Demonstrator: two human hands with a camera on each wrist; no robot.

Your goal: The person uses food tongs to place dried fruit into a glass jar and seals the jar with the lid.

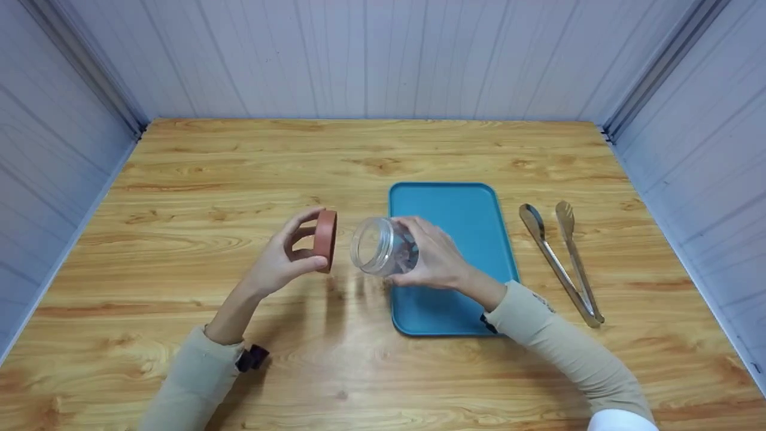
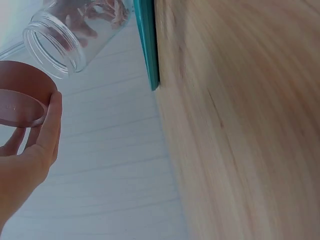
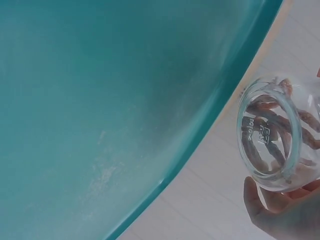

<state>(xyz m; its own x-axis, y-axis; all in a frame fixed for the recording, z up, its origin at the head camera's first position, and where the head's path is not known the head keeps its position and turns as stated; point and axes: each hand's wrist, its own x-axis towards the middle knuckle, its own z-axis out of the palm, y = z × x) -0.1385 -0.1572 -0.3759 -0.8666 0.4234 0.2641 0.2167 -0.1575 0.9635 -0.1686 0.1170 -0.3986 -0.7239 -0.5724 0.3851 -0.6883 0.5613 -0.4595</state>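
My left hand (image 1: 276,263) grips a reddish-brown round lid (image 1: 325,240) by its edge, thumb below and fingers above. The lid stands on its side, its hollow turned toward the jar. Just across a small gap, my right hand (image 1: 440,254) holds a clear glass jar (image 1: 383,248) tipped on its side, its uncovered mouth facing the lid. Several brownish, strip-like pieces (image 2: 107,12) lie inside the jar in the left wrist view. Through the jar's base (image 3: 267,135), the right wrist view shows more of these strips and some embossed marks.
A blue rectangular tray (image 1: 449,206) lies on the wooden table (image 1: 251,161) under my right hand and forearm. To its right rest metal tongs (image 1: 558,268), spread apart with their tips pointing away from me. Pale panelled walls (image 1: 383,60) border the table at the back and sides.
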